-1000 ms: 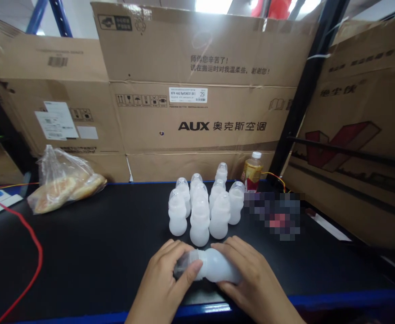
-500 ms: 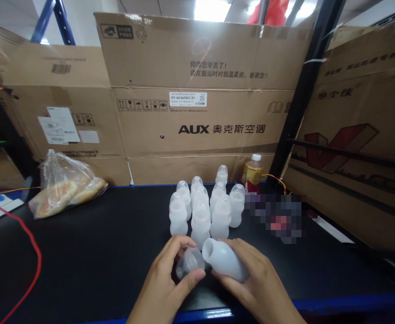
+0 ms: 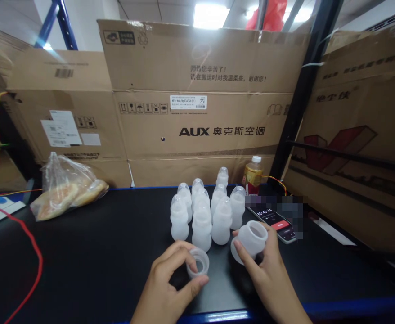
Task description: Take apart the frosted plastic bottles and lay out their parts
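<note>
The bottle (image 3: 249, 240) is matt, frosted plastic; the cap (image 3: 197, 263) clearer, glossier plastic.

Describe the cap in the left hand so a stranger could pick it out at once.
On the black table, just in front of the cluster of upright milky-white plastic bottles, the person's left hand pinches a translucent plastic cap. It is a short, open ring, seen from its open end, and unlike the tall bottles nearby, it is clear enough to see through.

Bread (image 3: 65, 191) in a plastic bag (image 3: 54, 177), a lit phone (image 3: 271, 223), a drink bottle (image 3: 253, 176), AUX cartons (image 3: 197, 117)
</note>
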Action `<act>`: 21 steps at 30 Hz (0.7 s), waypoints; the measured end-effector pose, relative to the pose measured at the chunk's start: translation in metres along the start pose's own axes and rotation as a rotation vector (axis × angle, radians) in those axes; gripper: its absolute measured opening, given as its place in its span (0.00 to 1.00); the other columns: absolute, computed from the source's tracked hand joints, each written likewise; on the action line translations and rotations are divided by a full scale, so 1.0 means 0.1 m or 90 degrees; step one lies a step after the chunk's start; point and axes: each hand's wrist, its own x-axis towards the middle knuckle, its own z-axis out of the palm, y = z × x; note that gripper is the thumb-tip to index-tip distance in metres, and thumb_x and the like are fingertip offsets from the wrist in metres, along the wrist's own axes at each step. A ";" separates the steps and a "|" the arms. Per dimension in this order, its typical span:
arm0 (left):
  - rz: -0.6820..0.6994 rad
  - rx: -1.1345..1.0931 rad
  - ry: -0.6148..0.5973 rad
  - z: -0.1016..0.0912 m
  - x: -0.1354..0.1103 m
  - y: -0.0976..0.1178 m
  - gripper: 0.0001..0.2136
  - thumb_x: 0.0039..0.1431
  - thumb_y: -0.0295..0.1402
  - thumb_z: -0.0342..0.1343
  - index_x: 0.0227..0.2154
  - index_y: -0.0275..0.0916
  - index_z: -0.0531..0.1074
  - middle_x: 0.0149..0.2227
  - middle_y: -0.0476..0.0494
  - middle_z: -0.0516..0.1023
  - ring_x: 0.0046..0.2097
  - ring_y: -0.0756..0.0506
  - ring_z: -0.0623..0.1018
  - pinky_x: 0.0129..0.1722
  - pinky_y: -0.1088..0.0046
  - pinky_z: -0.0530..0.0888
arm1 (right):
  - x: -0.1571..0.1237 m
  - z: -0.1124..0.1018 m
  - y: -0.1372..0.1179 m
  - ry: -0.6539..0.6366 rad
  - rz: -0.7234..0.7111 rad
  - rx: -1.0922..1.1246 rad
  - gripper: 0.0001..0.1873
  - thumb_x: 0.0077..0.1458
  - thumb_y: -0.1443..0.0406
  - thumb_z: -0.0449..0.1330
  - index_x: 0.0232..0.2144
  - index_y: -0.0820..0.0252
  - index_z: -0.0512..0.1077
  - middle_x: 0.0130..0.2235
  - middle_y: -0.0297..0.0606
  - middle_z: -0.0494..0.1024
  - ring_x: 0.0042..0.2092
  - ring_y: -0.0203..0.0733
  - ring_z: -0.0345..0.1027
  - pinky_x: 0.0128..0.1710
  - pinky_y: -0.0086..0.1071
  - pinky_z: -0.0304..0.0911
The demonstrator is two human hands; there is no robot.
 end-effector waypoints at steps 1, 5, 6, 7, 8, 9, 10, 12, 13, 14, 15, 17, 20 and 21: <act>0.000 0.001 -0.001 0.00 0.00 0.00 0.12 0.62 0.42 0.70 0.29 0.43 0.75 0.44 0.46 0.85 0.45 0.42 0.82 0.46 0.71 0.73 | 0.02 0.00 0.02 -0.006 0.007 0.002 0.26 0.69 0.47 0.61 0.58 0.51 0.60 0.49 0.43 0.85 0.50 0.53 0.82 0.43 0.39 0.76; 0.011 0.009 0.010 0.02 -0.03 0.00 0.10 0.64 0.42 0.69 0.32 0.44 0.79 0.44 0.44 0.86 0.45 0.41 0.84 0.46 0.71 0.76 | 0.07 0.01 0.04 -0.035 0.021 0.018 0.25 0.68 0.47 0.62 0.57 0.51 0.60 0.50 0.43 0.84 0.49 0.53 0.82 0.48 0.43 0.75; 0.017 0.012 0.012 0.02 -0.03 0.01 0.09 0.65 0.43 0.69 0.33 0.45 0.81 0.44 0.44 0.86 0.46 0.41 0.84 0.47 0.71 0.76 | 0.07 0.01 0.03 -0.043 0.025 0.024 0.25 0.67 0.48 0.62 0.57 0.51 0.60 0.51 0.44 0.84 0.51 0.53 0.82 0.48 0.43 0.75; 0.024 0.013 0.011 0.02 -0.04 0.01 0.09 0.66 0.44 0.68 0.35 0.45 0.82 0.44 0.44 0.86 0.46 0.42 0.84 0.48 0.71 0.76 | 0.07 0.02 0.02 -0.050 0.027 0.029 0.26 0.67 0.48 0.63 0.57 0.51 0.60 0.52 0.45 0.84 0.52 0.54 0.81 0.48 0.43 0.75; 0.033 0.013 0.008 0.02 -0.04 0.01 0.10 0.67 0.44 0.66 0.35 0.46 0.83 0.45 0.44 0.86 0.46 0.42 0.84 0.49 0.71 0.76 | 0.07 0.02 0.01 -0.057 0.028 0.031 0.27 0.66 0.48 0.64 0.57 0.51 0.60 0.52 0.45 0.83 0.53 0.55 0.81 0.48 0.43 0.75; 0.045 0.010 0.005 0.02 -0.05 0.01 0.11 0.69 0.45 0.64 0.36 0.46 0.84 0.46 0.44 0.86 0.46 0.43 0.84 0.49 0.72 0.76 | 0.07 0.02 0.00 -0.059 0.029 0.028 0.28 0.65 0.48 0.65 0.57 0.51 0.60 0.52 0.46 0.83 0.53 0.55 0.81 0.48 0.43 0.75; 0.057 0.005 0.003 0.01 -0.05 0.02 0.13 0.71 0.46 0.62 0.35 0.46 0.84 0.46 0.43 0.85 0.46 0.43 0.84 0.48 0.73 0.76 | 0.06 0.02 -0.01 -0.056 0.028 0.019 0.29 0.64 0.47 0.65 0.58 0.51 0.60 0.53 0.46 0.82 0.53 0.55 0.80 0.48 0.44 0.75; 0.078 -0.005 0.006 -0.01 -0.06 0.02 0.16 0.73 0.47 0.59 0.35 0.45 0.85 0.48 0.42 0.84 0.46 0.43 0.84 0.49 0.73 0.75 | 0.05 0.02 -0.02 -0.032 0.016 -0.009 0.31 0.64 0.47 0.65 0.59 0.51 0.60 0.54 0.46 0.80 0.53 0.56 0.79 0.51 0.47 0.74; 0.082 -0.008 0.011 -0.02 -0.06 0.02 0.17 0.74 0.47 0.58 0.35 0.45 0.86 0.49 0.42 0.84 0.48 0.43 0.84 0.50 0.73 0.75 | 0.04 0.02 -0.02 -0.016 0.005 -0.025 0.31 0.64 0.47 0.65 0.60 0.51 0.59 0.56 0.47 0.79 0.54 0.57 0.78 0.53 0.49 0.72; 0.080 -0.009 0.017 -0.03 -0.06 0.03 0.17 0.74 0.47 0.57 0.36 0.46 0.87 0.50 0.41 0.84 0.49 0.42 0.83 0.51 0.73 0.75 | 0.03 0.02 -0.02 0.001 -0.009 -0.041 0.32 0.65 0.47 0.65 0.61 0.50 0.59 0.57 0.47 0.78 0.55 0.57 0.77 0.56 0.51 0.71; 0.075 -0.009 0.022 -0.04 -0.06 0.03 0.17 0.75 0.46 0.56 0.37 0.46 0.88 0.51 0.41 0.84 0.51 0.41 0.83 0.52 0.72 0.75 | 0.01 0.02 -0.01 0.016 -0.026 -0.055 0.32 0.65 0.47 0.65 0.62 0.50 0.59 0.58 0.47 0.77 0.57 0.58 0.76 0.57 0.54 0.69; 0.056 -0.009 0.028 -0.05 -0.06 0.04 0.18 0.75 0.47 0.56 0.40 0.47 0.89 0.53 0.40 0.84 0.53 0.39 0.83 0.54 0.70 0.75 | -0.02 0.03 0.00 0.041 -0.064 -0.074 0.31 0.66 0.47 0.64 0.63 0.49 0.60 0.60 0.47 0.74 0.59 0.60 0.73 0.60 0.58 0.67; 0.026 -0.013 0.028 -0.05 -0.04 0.06 0.20 0.74 0.51 0.55 0.42 0.47 0.89 0.57 0.39 0.83 0.56 0.37 0.82 0.57 0.68 0.75 | -0.04 0.04 0.02 0.076 -0.108 -0.086 0.32 0.67 0.49 0.64 0.65 0.49 0.60 0.62 0.48 0.69 0.61 0.62 0.69 0.61 0.63 0.66; 0.018 -0.017 0.028 -0.05 -0.04 0.06 0.21 0.74 0.52 0.55 0.42 0.47 0.89 0.57 0.39 0.83 0.57 0.37 0.82 0.58 0.67 0.75 | -0.05 0.05 0.02 0.088 -0.117 -0.086 0.32 0.66 0.49 0.65 0.66 0.49 0.59 0.63 0.48 0.68 0.62 0.63 0.68 0.62 0.64 0.65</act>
